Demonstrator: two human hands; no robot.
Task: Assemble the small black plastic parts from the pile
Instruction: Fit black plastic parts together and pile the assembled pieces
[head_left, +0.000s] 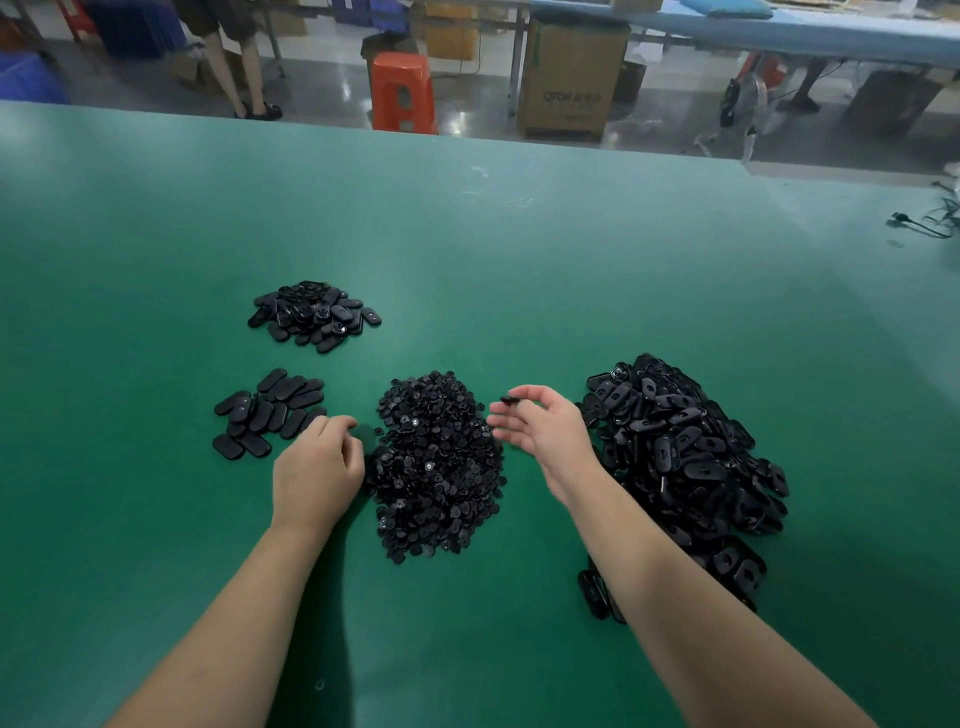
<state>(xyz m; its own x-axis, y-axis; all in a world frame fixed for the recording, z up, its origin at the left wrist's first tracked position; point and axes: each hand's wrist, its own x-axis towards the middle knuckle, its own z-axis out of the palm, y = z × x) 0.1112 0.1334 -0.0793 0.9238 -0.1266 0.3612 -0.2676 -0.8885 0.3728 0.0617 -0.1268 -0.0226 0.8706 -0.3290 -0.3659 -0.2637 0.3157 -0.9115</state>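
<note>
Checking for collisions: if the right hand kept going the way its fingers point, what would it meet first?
The right hand points left, above the middle pile of small round parts. Going straight on, it would likely cross over that pile and meet the left hand; its height is unclear.

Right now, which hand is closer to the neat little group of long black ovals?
Left. The left hand rests right beside the neat group of ovals, its fingers nearly touching it. The right hand is across the middle pile.
</note>
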